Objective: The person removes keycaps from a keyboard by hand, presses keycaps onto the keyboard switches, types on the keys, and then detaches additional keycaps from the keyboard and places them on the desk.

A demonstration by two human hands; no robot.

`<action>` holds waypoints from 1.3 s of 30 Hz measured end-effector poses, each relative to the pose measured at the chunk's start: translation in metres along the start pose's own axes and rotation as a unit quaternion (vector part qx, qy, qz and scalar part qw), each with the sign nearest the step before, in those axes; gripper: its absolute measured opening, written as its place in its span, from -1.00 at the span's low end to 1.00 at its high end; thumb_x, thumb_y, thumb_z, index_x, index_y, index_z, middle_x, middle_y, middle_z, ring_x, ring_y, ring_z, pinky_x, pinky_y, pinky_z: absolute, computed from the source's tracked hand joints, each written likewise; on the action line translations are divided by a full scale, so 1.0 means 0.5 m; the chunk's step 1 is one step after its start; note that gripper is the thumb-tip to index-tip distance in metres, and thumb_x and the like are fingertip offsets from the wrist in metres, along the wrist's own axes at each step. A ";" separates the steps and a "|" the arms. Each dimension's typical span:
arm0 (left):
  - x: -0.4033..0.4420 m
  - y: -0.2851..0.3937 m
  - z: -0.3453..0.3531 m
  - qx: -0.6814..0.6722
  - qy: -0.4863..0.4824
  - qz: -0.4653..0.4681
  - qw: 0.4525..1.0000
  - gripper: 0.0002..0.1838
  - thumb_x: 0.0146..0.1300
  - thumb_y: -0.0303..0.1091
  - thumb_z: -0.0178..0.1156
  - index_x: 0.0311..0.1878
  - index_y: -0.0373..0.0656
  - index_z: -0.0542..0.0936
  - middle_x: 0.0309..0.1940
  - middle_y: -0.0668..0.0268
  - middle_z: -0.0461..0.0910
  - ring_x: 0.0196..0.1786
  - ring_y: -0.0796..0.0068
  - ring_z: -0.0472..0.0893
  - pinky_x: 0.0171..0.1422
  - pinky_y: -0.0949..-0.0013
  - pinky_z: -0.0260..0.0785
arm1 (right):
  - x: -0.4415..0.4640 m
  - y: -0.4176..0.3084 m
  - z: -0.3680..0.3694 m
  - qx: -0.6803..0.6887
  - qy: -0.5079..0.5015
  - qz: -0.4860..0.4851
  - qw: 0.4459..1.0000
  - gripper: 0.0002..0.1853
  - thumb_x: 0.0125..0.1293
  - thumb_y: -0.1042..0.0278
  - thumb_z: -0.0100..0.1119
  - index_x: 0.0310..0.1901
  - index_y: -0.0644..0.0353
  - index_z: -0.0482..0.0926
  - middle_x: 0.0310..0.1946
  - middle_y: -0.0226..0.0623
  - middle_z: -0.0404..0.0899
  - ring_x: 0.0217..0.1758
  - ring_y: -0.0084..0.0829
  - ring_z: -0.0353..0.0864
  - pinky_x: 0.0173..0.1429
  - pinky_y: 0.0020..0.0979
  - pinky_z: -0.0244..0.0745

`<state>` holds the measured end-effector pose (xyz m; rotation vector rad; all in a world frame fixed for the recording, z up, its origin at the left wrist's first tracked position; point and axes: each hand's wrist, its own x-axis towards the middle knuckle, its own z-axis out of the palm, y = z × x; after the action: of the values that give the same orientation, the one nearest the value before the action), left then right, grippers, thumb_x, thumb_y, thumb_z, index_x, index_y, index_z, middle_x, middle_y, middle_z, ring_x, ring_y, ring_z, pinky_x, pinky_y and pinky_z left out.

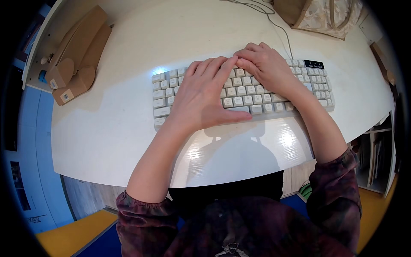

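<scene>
One desk [102,137] bears the keyboard [241,91], directly beneath both palms. The left hand [202,95] spreads wide, thumb stretched sideways; by its fingertips, the right hand [270,67] curls narrow, fingers bent; whether it grips anything, I cannot tell.

The person's left hand [199,98] spreads over the left part of a pale rectangular keyboard with off-white keys [241,91], its thumb at the near edge. The right hand [269,70] curls over the far edge; the 2 hands meet near the fingertips. Behind, on a glossy white table [107,137], lie a thin grey cable [286,35], a beige patterned bag [321,17] and folded brown cardboard pieces [83,49].
</scene>
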<state>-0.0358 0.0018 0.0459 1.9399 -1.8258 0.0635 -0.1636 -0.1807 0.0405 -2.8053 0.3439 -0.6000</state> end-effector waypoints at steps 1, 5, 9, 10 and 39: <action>-0.001 0.000 0.000 0.004 -0.001 -0.002 1.000 0.19 -0.18 0.23 0.55 0.53 -0.10 0.30 0.39 0.11 0.42 0.45 0.07 0.37 0.61 0.02 0.07 | 0.000 -0.002 0.001 -0.001 0.002 0.002 1.000 -0.69 0.50 0.00 0.06 -0.03 -0.03 0.72 -0.17 -0.38 0.64 -0.05 -0.17 0.56 0.06 -0.20 0.51; 0.004 -0.002 -0.004 -0.005 -0.005 -0.005 1.000 0.20 -0.19 0.22 0.56 0.52 -0.15 0.30 0.39 0.10 0.42 0.46 0.08 0.37 0.62 0.03 0.06 | 0.001 -0.004 0.004 -0.007 0.006 0.010 1.000 -0.68 0.50 0.00 0.05 -0.03 -0.03 0.72 -0.18 -0.36 0.64 -0.05 -0.17 0.57 0.06 -0.20 0.51; 0.004 0.000 -0.005 0.001 -0.012 -0.015 1.000 0.22 -0.21 0.23 0.57 0.51 -0.21 0.30 0.40 0.09 0.41 0.46 0.10 0.36 0.63 0.03 0.05 | 0.003 -0.008 -0.004 0.003 0.001 0.030 1.000 -0.68 0.51 0.03 0.03 -0.02 0.01 0.71 -0.16 -0.32 0.65 -0.02 -0.17 0.58 0.08 -0.18 0.51; 0.004 -0.001 -0.005 0.004 -0.014 -0.019 1.000 0.23 -0.21 0.23 0.57 0.51 -0.22 0.30 0.40 0.08 0.41 0.47 0.10 0.36 0.63 0.03 0.05 | 0.002 -0.006 -0.006 0.027 0.014 0.032 0.999 -0.68 0.51 0.05 0.03 -0.04 0.03 0.71 -0.16 -0.31 0.65 -0.02 -0.17 0.58 0.08 -0.17 0.51; 0.017 0.015 0.012 -0.028 0.018 -0.037 0.999 0.26 -0.37 0.27 0.63 0.40 -0.31 0.38 0.33 0.00 0.45 0.41 -0.02 0.40 0.56 0.04 0.11 | -0.025 -0.028 -0.012 0.084 0.074 0.016 0.994 -0.77 0.38 0.23 0.17 -0.21 0.16 0.74 -0.20 -0.30 0.69 -0.03 -0.20 0.63 0.02 -0.17 0.55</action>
<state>-0.0438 -0.0082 0.0456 1.9533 -1.7125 0.0227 -0.1747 -0.1653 0.0454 -2.5970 0.3470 -0.7925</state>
